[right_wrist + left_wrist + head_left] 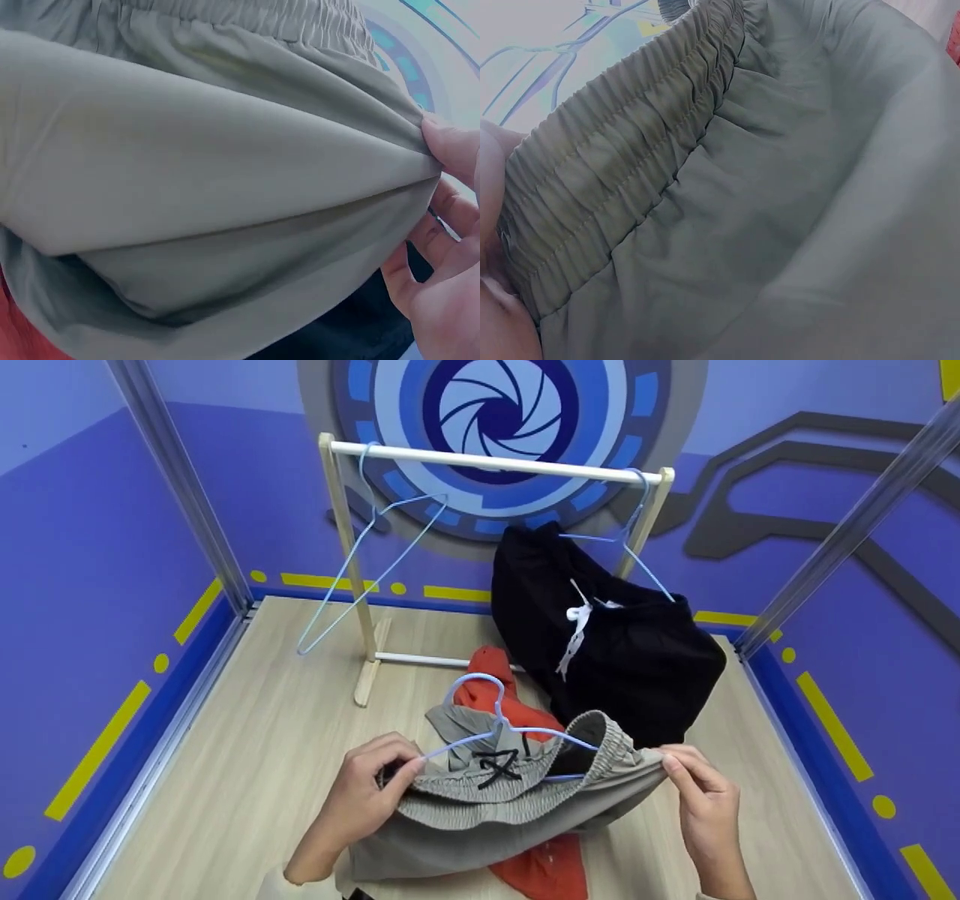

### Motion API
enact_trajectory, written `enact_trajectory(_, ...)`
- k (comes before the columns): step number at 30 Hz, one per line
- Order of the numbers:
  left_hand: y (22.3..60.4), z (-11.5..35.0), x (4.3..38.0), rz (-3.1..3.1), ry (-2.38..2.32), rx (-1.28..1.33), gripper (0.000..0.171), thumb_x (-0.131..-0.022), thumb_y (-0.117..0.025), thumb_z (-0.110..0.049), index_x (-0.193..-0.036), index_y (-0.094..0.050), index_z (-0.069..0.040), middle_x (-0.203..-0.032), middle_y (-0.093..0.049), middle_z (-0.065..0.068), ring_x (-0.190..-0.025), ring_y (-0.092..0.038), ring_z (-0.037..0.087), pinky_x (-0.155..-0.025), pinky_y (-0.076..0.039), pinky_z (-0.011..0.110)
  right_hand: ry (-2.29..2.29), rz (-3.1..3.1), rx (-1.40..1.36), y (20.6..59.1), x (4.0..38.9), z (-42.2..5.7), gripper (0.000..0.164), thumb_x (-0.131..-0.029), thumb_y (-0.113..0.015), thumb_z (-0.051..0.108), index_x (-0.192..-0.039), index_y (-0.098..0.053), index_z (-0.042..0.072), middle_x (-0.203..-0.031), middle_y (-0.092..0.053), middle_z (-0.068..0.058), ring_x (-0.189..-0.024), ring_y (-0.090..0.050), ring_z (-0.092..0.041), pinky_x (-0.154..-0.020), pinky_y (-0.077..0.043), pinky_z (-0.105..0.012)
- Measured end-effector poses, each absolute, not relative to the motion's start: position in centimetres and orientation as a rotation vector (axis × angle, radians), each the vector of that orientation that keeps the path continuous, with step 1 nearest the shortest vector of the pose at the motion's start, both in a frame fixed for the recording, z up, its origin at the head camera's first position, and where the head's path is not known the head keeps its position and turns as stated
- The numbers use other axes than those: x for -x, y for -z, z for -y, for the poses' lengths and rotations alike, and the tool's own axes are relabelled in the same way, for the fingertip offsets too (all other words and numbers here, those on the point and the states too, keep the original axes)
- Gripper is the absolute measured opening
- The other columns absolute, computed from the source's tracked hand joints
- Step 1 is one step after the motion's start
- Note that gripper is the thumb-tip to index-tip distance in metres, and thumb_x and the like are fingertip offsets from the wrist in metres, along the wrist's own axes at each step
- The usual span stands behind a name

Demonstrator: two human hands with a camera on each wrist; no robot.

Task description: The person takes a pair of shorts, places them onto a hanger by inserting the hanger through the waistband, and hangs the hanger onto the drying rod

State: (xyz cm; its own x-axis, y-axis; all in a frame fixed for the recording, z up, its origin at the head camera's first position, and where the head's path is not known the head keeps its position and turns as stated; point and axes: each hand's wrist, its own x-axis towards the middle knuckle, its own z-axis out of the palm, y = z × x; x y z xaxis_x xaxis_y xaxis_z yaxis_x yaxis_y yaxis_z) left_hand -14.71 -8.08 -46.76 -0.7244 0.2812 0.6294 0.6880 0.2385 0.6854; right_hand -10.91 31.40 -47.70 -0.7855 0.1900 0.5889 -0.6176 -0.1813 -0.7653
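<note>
In the head view, the left hand (375,780) grips one end of the waist of a grey garment (480,840) and the right hand (705,791) pinches its other side, a light-blue hanger (502,724) partly inside, a red garment (551,870) below. In the left wrist view, the gathered waist meets the mostly cropped hand. In the right wrist view, thumb and fingertips close on the cloth.

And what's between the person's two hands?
In the head view, the grey garment spans from left hand to right hand, with a blue hanger partly inside its waistband.
</note>
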Motion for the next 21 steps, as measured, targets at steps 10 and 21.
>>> enact_trajectory(10, 43.6, 7.6, 13.4, 2.116, 1.516, 0.844, 0.021, -0.079, -0.064, 0.006, -0.077, -0.062, -0.015, -0.074, -0.06, 0.0, -0.067, -0.056, 0.011, -0.064, -0.045, 0.019, -1.941, 1.462, -0.199, 47.2, 11.3, -30.9, 0.012, -0.083, -0.051, -0.016, -0.091, -0.057, -0.024, -0.09, -0.066, -0.014, -0.085, -0.062, -0.017, -0.077, -0.049, -0.021)
enact_trajectory(21, 45.5, 7.6, 14.4, 2.094, 1.443, 0.748, 0.02, -0.081, -0.065, 0.001, -0.077, -0.062, -0.019, -0.075, -0.059, -0.006, -0.066, -0.054, 0.006, -0.064, -0.043, 0.015, -1.72, 1.706, 0.035, 47.7, 11.3, -31.4, 0.012, -0.082, -0.059, -0.009, -0.09, -0.063, -0.017, -0.084, -0.068, -0.002, -0.079, -0.062, -0.008, -0.075, -0.049, -0.016)
